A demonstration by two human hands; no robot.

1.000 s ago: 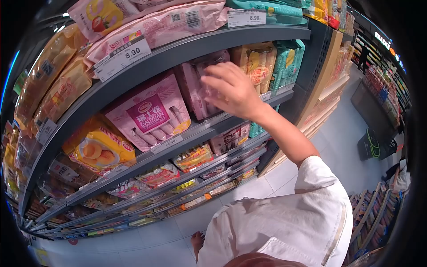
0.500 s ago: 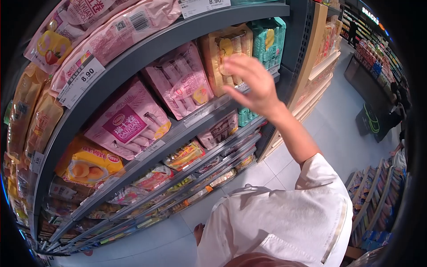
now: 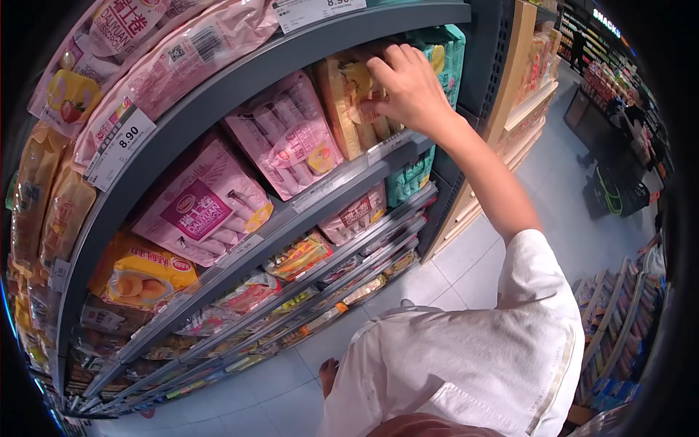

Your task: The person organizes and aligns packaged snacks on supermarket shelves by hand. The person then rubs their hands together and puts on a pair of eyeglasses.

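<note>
My right hand (image 3: 411, 87) is at the yellow bag of Swiss rolls (image 3: 346, 109), its fingers bent over the bag's top and the thumb against its front. The fingertips are partly hidden behind the bag's top edge. Just right of it stands a teal bag (image 3: 451, 62), and to its left a pink bag of Swiss rolls (image 3: 287, 135). Low beside my white shirt hangs my left hand (image 3: 329, 375), small and in shade; its fingers cannot be made out.
A grey shelf edge (image 3: 291, 47) with price tags runs above the bags. Another pink bag (image 3: 204, 200) and an orange cake pack (image 3: 142, 273) fill the left side. A wooden shelf end (image 3: 502, 95) stands at right, beside an aisle with a dark display counter.
My right hand has moved up and closed in on the yellow bag, from hovering before it to fingers over its top. The left hand stays low at my side.
</note>
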